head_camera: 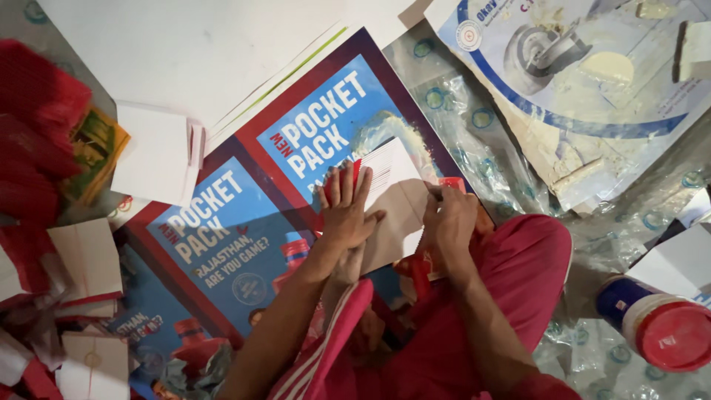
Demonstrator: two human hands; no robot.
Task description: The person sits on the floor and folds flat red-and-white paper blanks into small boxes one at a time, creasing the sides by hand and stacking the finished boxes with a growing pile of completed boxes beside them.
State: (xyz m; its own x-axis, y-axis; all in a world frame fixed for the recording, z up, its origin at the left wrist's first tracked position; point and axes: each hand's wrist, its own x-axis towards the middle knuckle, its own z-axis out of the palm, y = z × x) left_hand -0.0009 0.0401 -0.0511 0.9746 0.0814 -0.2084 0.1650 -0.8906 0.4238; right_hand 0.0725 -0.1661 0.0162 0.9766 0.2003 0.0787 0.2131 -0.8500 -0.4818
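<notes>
At the left edge of the frame lies a red heap (33, 141), with a white packet (155, 154) beside it. At centre, the person's left hand (346, 211) presses flat, fingers spread, on a folded paper (392, 200) atop a blue-and-red poster (244, 222). Touching the paper's right edge, the right hand (449, 220) pinches it with curled fingers. A red-lidded jar (659, 322) lies at lower right.

Left hand (346, 211) lies flat, palm down, fingers straight and spread a little — right hand (448, 222) beside it, fingers curled inward in a pinch, both forearms angling up from below.
</notes>
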